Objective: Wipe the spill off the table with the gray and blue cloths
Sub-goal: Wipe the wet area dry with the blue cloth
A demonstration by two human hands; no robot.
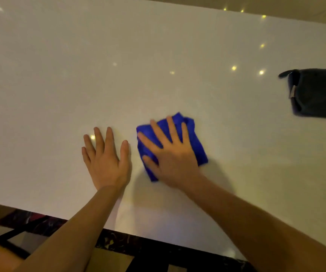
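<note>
Two hands are laid flat on the counter point(40, 85), palms down, near its front edge. Right hand point(173, 154) is spread open with the fingers fanned out, pressed on top of the blue cloth point(197, 148), nothing gripped, just the palm and fingers pinning it down. The cloth is bunched and folded under it, with blue poking out past the fingertips, along the right side and under the thumb side. Left hand point(106, 160) is placed just beside it, also open and released, fingers held close together, resting bare on the counter with nothing under it. A narrow strip of counter can be seen between the left hand and the cloth, so they're close but not touching.

Further out, the gray cloth point(317, 95) is parked way off to the right, well apart from both hands, folded into a thick dark block and partly cut off by the picture edge. A small pale tag can be made out on its left end.

The counter itself is pale and glossy, with little spots of light reflected all over it. No spill can really be picked out on the surface, too much glare to tell. A dark marbled edge is visible below the front of the counter.
</note>
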